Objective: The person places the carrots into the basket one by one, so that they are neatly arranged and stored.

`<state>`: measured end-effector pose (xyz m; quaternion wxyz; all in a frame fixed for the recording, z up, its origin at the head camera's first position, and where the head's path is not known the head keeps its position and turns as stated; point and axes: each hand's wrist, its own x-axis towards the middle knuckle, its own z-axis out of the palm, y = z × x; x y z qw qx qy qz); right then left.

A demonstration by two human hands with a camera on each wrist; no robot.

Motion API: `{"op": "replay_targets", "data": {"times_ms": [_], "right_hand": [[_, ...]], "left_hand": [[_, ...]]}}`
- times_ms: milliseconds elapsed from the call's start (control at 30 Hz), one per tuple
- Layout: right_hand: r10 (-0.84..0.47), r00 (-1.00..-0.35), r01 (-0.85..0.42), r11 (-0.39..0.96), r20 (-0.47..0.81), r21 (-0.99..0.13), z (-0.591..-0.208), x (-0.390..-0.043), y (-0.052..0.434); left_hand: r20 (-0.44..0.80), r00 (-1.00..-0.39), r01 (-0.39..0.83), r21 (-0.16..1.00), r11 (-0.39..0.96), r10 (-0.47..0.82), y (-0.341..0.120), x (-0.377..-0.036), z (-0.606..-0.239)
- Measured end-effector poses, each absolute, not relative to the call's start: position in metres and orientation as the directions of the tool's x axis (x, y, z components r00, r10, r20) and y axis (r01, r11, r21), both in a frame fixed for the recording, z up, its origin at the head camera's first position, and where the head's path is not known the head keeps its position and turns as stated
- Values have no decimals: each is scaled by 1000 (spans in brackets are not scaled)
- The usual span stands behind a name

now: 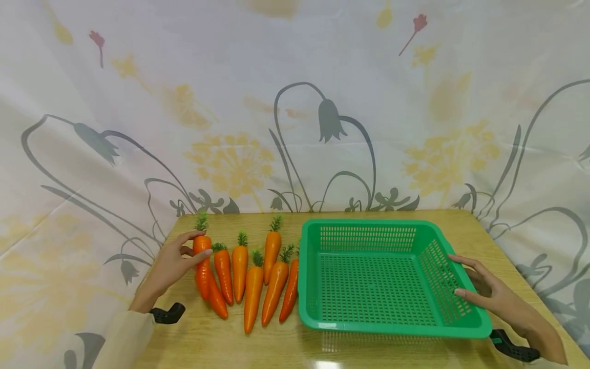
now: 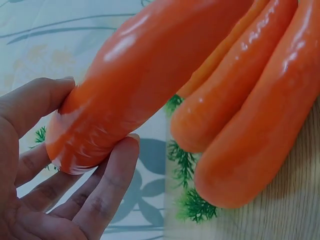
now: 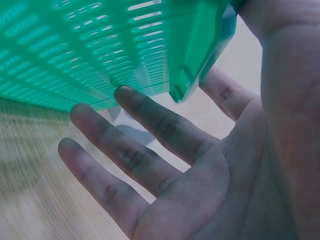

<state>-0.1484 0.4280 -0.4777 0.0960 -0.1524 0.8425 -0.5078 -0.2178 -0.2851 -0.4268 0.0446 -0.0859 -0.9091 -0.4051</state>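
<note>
At the left end of a row of orange carrots, my left hand [image 1: 172, 261] pinches one carrot [image 1: 202, 277] near its thick, leafy end. In the left wrist view the thumb and a finger press on either side of this carrot [image 2: 125, 85], while other carrots [image 2: 260, 115] lie beside it. A green plastic basket [image 1: 392, 330] with slotted walls stands to the right of the row, with nothing inside. My right hand [image 1: 498, 297] holds its right rim, the thumb over the edge. Under the basket wall [image 3: 90, 50], several fingers [image 3: 150, 120] stretch out in the right wrist view.
Several more carrots [image 1: 253, 292] lie side by side, green tops [image 1: 276, 223] toward the back, on the wooden table [image 1: 221, 348]. The rightmost carrot [image 1: 290, 292] is close against the basket's left side. A flower-patterned cloth [image 1: 239, 77] hangs behind the table.
</note>
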Motion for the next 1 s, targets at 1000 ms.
{"op": "replay_targets", "data": {"times_ms": [1000], "right_hand": [[-336,-941,-132,444,-28,-887,-478,-151,429]], "left_hand": [[24,-978,109,906,408,206,-236,-219,-416]]}}
